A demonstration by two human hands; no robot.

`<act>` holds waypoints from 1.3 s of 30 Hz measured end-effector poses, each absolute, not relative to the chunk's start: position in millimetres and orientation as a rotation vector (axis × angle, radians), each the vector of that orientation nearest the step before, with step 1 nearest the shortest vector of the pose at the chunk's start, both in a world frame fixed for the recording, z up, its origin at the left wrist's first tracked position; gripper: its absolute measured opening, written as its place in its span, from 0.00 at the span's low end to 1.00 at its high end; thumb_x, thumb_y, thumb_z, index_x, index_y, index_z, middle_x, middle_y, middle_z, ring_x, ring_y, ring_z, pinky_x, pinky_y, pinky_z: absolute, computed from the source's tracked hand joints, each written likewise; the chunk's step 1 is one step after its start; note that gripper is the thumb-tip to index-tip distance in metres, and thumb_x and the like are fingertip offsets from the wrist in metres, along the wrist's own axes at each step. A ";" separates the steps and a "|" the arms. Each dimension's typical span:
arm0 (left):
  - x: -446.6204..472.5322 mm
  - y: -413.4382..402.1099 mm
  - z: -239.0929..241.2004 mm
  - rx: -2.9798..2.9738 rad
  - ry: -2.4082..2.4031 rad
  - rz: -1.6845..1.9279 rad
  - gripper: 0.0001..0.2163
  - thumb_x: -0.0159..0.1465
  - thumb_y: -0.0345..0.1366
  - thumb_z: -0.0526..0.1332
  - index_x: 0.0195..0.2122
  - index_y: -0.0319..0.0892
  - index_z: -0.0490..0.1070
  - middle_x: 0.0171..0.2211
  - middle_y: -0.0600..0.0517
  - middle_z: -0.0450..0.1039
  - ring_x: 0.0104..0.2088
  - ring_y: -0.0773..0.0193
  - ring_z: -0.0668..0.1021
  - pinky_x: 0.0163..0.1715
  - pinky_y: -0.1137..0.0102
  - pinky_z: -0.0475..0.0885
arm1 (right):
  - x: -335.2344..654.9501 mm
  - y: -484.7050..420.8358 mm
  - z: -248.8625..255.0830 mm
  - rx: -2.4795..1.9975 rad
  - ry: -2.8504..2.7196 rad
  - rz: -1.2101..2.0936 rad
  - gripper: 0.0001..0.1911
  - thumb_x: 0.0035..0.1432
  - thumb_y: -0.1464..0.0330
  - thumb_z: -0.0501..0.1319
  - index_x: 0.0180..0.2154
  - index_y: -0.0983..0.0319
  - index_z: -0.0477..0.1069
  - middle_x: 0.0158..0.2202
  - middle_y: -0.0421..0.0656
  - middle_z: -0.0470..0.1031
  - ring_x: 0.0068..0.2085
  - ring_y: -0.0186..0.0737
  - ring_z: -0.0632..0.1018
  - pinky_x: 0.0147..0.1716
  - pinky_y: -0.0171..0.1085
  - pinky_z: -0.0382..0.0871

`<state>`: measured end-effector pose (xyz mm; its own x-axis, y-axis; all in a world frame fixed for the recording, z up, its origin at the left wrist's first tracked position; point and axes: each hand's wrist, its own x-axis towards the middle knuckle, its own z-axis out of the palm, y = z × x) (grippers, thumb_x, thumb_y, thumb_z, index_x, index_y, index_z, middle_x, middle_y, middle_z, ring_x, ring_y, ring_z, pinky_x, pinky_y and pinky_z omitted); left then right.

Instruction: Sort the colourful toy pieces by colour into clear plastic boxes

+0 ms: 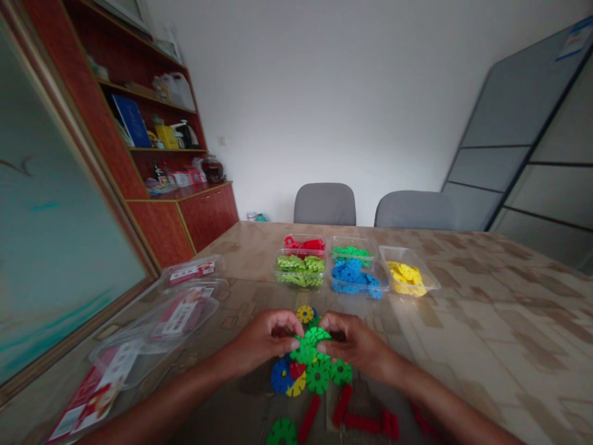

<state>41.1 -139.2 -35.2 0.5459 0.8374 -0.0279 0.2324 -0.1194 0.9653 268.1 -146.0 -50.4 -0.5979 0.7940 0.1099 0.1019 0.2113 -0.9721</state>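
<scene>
My left hand (266, 337) and my right hand (354, 343) pinch a cluster of green notched discs (309, 347) between them, held above the table. How the discs join is blurred. Just below lie more green notched discs (318, 375), a blue notched disc (281, 376) and a yellow notched disc (297, 386), with a small red piece (297, 370) by them. Beyond my fingers a smaller yellow disc (305, 314) shows. Nearer to me are red bars (341, 405) and a separate green disc (282, 432).
Clear plastic boxes hold red pieces (304, 244), light green pieces (301, 270), green pieces (352, 253), blue discs (354, 277) and yellow pieces (406, 277). Clear lids with labels (183, 311) lie at left. Two grey chairs (324, 204) stand beyond the table (482, 296).
</scene>
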 end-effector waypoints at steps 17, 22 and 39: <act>58.7 -151.4 -50.9 1.735 1.014 0.884 0.15 0.52 0.39 0.66 0.37 0.41 0.65 0.32 0.55 0.69 0.30 0.67 0.71 0.28 0.75 0.66 | 262.6 -154.5 -39.4 -0.904 -1.987 1.133 0.05 0.53 0.69 0.59 0.28 0.61 0.63 0.26 0.36 0.66 0.29 0.34 0.68 0.28 0.32 0.62; 59.9 -153.4 -63.6 1.816 1.087 0.690 0.29 0.50 0.33 0.68 0.54 0.42 0.61 0.36 0.54 0.70 0.29 0.68 0.70 0.26 0.76 0.63 | 266.5 -147.3 -38.9 -0.870 -1.913 1.164 0.07 0.52 0.65 0.59 0.28 0.60 0.61 0.25 0.35 0.64 0.28 0.34 0.67 0.28 0.32 0.61; 47.3 -142.9 -50.8 2.165 1.229 0.646 0.10 0.56 0.30 0.60 0.40 0.42 0.72 0.35 0.52 0.72 0.35 0.62 0.71 0.34 0.73 0.63 | 273.8 -144.2 -42.5 -0.972 -2.237 0.836 0.02 0.54 0.70 0.60 0.31 0.62 0.69 0.29 0.39 0.69 0.32 0.37 0.71 0.31 0.34 0.63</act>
<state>47.3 -142.9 -50.8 0.4631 0.8764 0.1319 0.6056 -0.4215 0.6750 273.8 -144.2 -42.5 -0.5832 0.7767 0.2379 0.4304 0.5438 -0.7204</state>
